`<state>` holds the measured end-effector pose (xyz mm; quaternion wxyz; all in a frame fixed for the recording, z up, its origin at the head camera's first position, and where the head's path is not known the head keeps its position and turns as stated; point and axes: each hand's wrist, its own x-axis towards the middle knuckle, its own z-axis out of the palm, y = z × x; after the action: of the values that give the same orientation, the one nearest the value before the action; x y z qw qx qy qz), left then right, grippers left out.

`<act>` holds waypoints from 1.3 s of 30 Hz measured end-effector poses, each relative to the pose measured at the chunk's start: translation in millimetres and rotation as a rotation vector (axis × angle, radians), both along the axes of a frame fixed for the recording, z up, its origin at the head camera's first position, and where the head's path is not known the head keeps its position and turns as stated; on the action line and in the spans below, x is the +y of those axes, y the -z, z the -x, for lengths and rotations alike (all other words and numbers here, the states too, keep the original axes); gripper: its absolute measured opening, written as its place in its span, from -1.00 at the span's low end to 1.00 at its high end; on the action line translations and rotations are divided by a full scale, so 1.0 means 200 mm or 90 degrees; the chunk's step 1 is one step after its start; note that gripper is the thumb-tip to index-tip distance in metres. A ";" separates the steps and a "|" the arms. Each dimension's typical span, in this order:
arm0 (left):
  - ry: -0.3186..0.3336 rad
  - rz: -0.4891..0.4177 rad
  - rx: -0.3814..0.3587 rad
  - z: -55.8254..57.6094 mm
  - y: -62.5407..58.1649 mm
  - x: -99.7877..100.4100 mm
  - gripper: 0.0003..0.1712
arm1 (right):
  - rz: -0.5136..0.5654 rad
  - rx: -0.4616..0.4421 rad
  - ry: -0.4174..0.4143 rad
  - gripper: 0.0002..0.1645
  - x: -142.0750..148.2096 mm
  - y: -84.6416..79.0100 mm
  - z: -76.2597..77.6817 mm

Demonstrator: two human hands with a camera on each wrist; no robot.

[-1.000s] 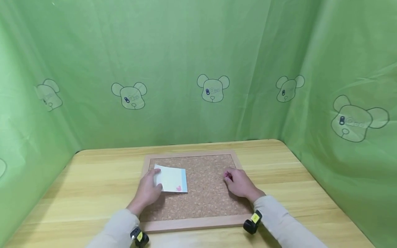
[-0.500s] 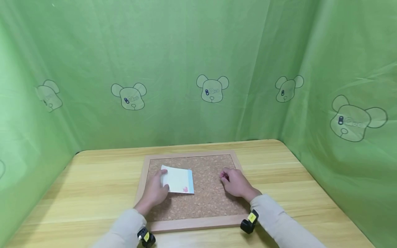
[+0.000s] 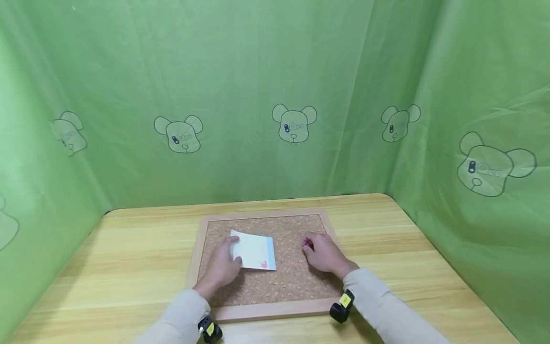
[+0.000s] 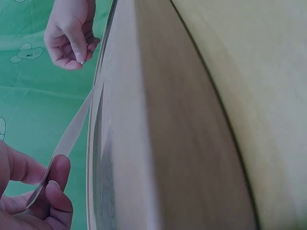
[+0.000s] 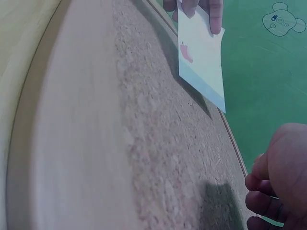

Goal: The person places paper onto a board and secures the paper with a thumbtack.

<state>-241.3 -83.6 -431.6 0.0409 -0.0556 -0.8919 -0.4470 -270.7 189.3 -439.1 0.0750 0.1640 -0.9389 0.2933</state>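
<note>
My left hand (image 3: 224, 263) pinches the left edge of a sheet of note paper (image 3: 252, 251) between thumb and fingers. The sheet is white, with a light blue strip along its right side and a small pink print in a corner. Under it lies a wood-framed corkboard (image 3: 283, 286); in the right wrist view the note (image 5: 204, 62) slants down close over the cork. Above the board's right part, my right hand (image 3: 323, 253) has its fingers curled, thumb against index finger. A tiny pale tip shows at those fingertips in the left wrist view, like a small pin (image 4: 83, 62), mostly hidden.
The corkboard lies flat on a light wooden table (image 3: 129, 248). Green curtains (image 3: 240, 62) with bear-head outlines stand behind the table and at both sides. Each wrist wears a small black camera, such as the right one (image 3: 340, 313).
My left hand has carried the note to the right across the corkboard. My right hand has shifted slightly left, so the hands are closer together. The corkboard's left frame edge shows more now.
</note>
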 end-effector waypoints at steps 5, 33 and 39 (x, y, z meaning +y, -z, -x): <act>0.002 0.008 0.001 -0.01 0.01 0.02 -0.38 | 0.004 -0.001 0.001 -0.92 -0.02 -0.01 0.00; 0.013 0.013 -0.021 -0.03 0.04 0.16 -0.41 | 0.034 -0.039 0.001 -0.93 -0.15 -0.01 0.02; 0.017 0.032 -0.021 -0.03 0.04 0.19 -0.45 | 0.049 -0.037 -0.009 -0.90 -0.18 0.01 0.03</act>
<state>-234.6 -46.1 -440.5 0.0188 -0.0614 -0.9026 -0.4256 -277.0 153.0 -441.5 0.0523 0.1590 -0.9276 0.3341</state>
